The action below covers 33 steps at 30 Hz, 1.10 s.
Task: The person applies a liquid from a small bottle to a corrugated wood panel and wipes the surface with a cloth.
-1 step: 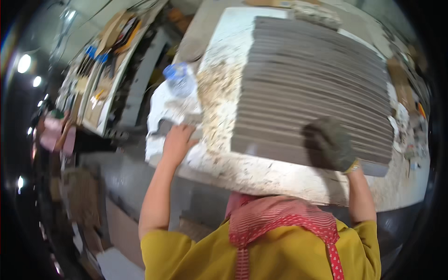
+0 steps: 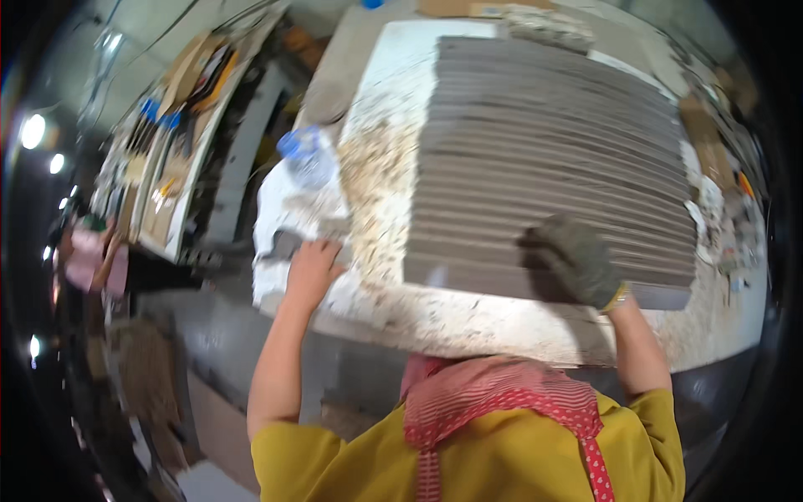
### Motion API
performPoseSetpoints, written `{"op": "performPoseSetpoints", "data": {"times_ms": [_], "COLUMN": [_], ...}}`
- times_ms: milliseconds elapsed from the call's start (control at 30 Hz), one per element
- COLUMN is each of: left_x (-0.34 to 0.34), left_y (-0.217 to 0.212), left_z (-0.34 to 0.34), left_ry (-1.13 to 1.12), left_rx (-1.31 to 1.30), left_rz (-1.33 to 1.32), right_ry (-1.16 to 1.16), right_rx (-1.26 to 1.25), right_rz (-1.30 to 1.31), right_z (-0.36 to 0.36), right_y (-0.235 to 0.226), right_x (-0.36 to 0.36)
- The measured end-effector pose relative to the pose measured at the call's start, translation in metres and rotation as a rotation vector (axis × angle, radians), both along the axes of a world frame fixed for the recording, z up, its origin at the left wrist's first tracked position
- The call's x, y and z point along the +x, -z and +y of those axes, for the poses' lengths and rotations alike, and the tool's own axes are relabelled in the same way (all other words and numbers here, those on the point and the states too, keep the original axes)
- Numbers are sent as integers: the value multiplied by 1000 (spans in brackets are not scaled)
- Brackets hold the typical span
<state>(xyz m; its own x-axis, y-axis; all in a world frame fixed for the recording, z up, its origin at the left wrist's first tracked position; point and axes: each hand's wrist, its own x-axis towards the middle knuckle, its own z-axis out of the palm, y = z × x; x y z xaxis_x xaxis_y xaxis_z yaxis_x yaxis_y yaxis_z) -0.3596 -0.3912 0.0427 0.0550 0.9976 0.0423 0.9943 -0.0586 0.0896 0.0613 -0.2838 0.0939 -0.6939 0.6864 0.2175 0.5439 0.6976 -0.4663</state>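
My right hand (image 2: 579, 261), in a dark grey-green glove, is over the near part of a wide brown-grey stack (image 2: 535, 159) of thin strips lying side by side. The glove is blurred, and its underside is hidden, so what it may hold does not show. My bare left hand (image 2: 313, 269) rests at the white board's left side with fingers forward and thumb out to the side. Just beyond its fingertips are a dark grey flat piece (image 2: 285, 243) and a small grey block (image 2: 334, 227).
A clear plastic bottle with a blue top (image 2: 306, 156) stands beyond my left hand. Brown smears mark the white board (image 2: 393, 305). Cloths and small items (image 2: 718, 213) lie along the right edge. A shelf with tools (image 2: 163, 180) and a person in pink (image 2: 90, 259) are at left.
The whole view has shifted, so the table sits slightly further left and lower. My gloved right hand has slid a little leftward over the strips. My left hand stays near the grey pieces.
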Motion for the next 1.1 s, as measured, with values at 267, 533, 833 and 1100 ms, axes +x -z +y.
{"op": "performPoseSetpoints", "data": {"times_ms": [267,533,833,1100], "left_x": [67,178,101,42], "left_y": [-39,-7,3,91], "left_z": [32,99,223,295], "left_ry": [-327,258,-185,-32], "left_rx": [-140,-553,64,380], "left_rz": [-889,-1879,-1020,-276], "right_ry": [9,-148,278,483], "right_rx": [-338,-1912,-1109,182], "right_rz": [271,840,707,-141], "right_z": [4,19,98,268], "right_y": [23,47,-13,21], "right_x": [-17,-35,1,18]}}
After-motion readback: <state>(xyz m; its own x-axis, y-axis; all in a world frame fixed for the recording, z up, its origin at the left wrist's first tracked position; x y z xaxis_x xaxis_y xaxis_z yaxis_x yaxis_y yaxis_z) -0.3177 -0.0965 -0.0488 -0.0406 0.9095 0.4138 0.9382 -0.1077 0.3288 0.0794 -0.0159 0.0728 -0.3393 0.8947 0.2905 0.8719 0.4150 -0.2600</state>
